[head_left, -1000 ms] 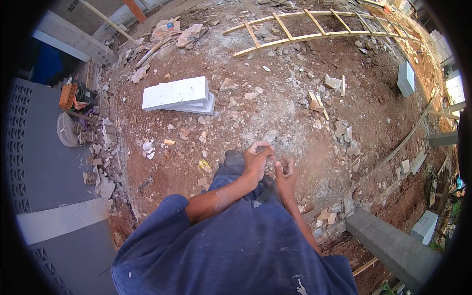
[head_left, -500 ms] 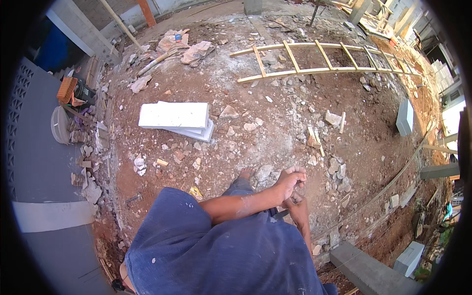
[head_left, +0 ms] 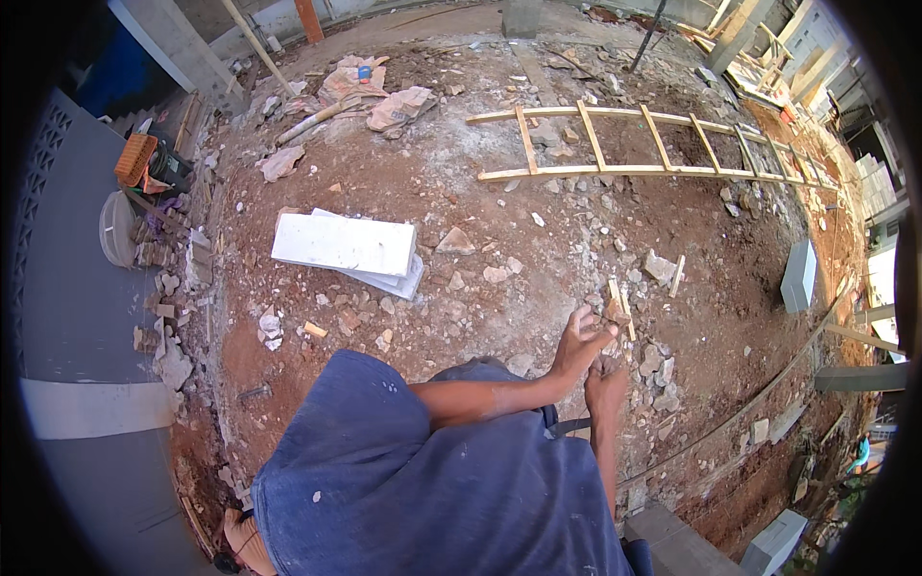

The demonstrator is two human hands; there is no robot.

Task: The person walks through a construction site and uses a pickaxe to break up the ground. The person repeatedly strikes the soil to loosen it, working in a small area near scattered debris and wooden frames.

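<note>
Fingers and thumb of the left hand (head_left: 576, 348) are held parted; the right hand (head_left: 605, 382) is curled just beside it, and whether anything is gripped there cannot be told. Ahead of both, a wooden strip (head_left: 629, 322) is seen on stone-strewn soil (head_left: 538, 288). Leftward, white blocks (head_left: 346, 244) are stacked; farther off, the ground is crossed by a wooden ladder (head_left: 615, 170).

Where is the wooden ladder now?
In the head view, the wooden ladder lies upper right, beyond the left hand, right of the stacked white blocks.
</note>
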